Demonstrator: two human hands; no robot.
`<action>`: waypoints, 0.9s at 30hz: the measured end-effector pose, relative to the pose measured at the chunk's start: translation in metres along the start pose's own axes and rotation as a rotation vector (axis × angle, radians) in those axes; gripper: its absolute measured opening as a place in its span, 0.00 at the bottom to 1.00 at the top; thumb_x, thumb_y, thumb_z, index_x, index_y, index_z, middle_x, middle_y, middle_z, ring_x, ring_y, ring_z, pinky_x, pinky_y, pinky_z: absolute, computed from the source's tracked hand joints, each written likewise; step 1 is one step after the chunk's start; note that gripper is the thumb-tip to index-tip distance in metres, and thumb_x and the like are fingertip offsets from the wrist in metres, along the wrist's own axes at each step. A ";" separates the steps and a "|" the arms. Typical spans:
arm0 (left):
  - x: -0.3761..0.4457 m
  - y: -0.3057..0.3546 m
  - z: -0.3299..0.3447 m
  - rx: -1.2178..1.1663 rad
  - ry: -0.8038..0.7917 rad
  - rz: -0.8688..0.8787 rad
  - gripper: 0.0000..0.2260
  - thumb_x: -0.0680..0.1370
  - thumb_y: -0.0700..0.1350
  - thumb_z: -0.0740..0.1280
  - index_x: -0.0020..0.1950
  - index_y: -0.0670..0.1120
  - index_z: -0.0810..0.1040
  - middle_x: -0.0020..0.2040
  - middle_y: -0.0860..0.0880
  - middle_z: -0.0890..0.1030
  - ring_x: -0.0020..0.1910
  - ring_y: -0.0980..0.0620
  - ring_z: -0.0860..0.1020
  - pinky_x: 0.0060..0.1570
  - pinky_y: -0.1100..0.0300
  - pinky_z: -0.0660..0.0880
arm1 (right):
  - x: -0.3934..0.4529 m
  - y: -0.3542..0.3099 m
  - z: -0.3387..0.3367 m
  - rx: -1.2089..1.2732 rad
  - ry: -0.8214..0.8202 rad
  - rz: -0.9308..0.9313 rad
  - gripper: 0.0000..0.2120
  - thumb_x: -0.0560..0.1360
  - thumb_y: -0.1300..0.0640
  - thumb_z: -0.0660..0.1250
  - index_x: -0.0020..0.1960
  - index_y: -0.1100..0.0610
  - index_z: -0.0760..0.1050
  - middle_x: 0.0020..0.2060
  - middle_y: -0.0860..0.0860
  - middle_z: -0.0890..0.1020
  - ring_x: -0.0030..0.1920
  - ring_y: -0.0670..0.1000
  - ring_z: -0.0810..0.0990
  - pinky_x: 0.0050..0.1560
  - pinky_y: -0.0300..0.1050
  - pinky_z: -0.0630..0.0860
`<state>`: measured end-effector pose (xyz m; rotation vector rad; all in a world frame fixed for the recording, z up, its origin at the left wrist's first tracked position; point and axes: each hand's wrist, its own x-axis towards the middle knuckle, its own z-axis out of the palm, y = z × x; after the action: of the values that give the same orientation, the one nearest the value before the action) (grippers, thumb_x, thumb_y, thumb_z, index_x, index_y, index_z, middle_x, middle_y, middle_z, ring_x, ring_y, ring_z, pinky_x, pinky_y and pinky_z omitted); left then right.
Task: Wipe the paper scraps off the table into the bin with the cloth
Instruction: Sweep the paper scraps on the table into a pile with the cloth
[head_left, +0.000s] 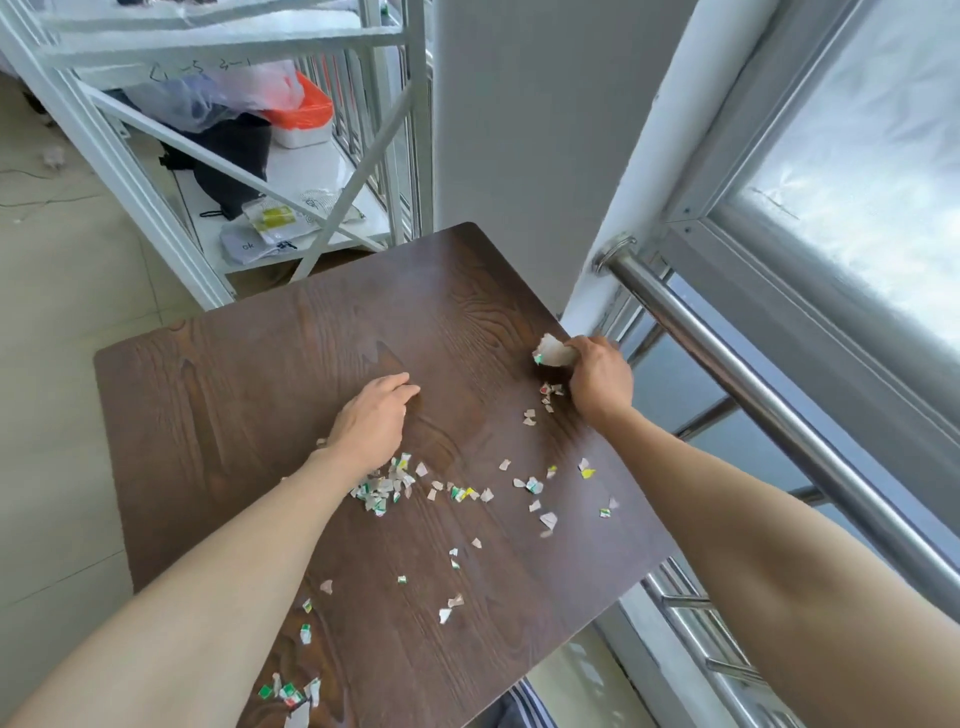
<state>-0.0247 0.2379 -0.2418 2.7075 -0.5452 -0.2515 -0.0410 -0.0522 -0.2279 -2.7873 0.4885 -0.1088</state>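
Note:
A dark brown wooden table (260, 389) carries several torn paper scraps, white with green, yellow and red print. The thickest heap (384, 486) lies just below my left hand (371, 421), which rests palm down on the tabletop with fingers together and holds nothing. Loose scraps (532, 486) spread toward the right edge and down to the near-left corner (291, 693). My right hand (600, 379) is near the table's right edge, closed on a small crumpled pale cloth (553, 353) that has a scrap stuck to it. A few scraps (548, 397) lie beside that hand. No bin is in view.
A white metal rack (208, 156) with bags and packets stands beyond the table's far-left side. A steel handrail (753, 395) and a window run along the right, close to the table's edge. Pale floor tiles (57, 338) lie to the left.

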 end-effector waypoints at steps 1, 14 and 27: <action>0.003 0.007 0.005 0.006 -0.015 0.024 0.19 0.80 0.38 0.55 0.70 0.46 0.69 0.74 0.50 0.65 0.73 0.50 0.61 0.69 0.55 0.60 | 0.002 0.005 0.001 -0.005 -0.004 0.041 0.22 0.72 0.69 0.56 0.61 0.55 0.76 0.56 0.57 0.78 0.58 0.62 0.74 0.51 0.56 0.75; 0.017 0.019 0.019 0.005 0.006 0.042 0.23 0.75 0.31 0.57 0.68 0.45 0.72 0.72 0.48 0.69 0.70 0.47 0.66 0.69 0.58 0.61 | -0.090 -0.049 0.037 0.089 -0.053 -0.091 0.21 0.64 0.70 0.65 0.55 0.57 0.79 0.47 0.55 0.78 0.48 0.59 0.74 0.42 0.49 0.71; 0.016 0.022 0.006 -0.004 -0.118 0.022 0.25 0.76 0.30 0.55 0.71 0.45 0.68 0.75 0.50 0.63 0.73 0.51 0.62 0.73 0.56 0.59 | -0.082 -0.015 -0.002 0.005 0.038 -0.214 0.14 0.74 0.62 0.65 0.58 0.51 0.78 0.45 0.51 0.82 0.47 0.55 0.78 0.43 0.50 0.71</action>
<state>-0.0191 0.2110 -0.2404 2.6934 -0.6072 -0.4073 -0.1138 -0.0108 -0.2231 -2.8290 0.1966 -0.2101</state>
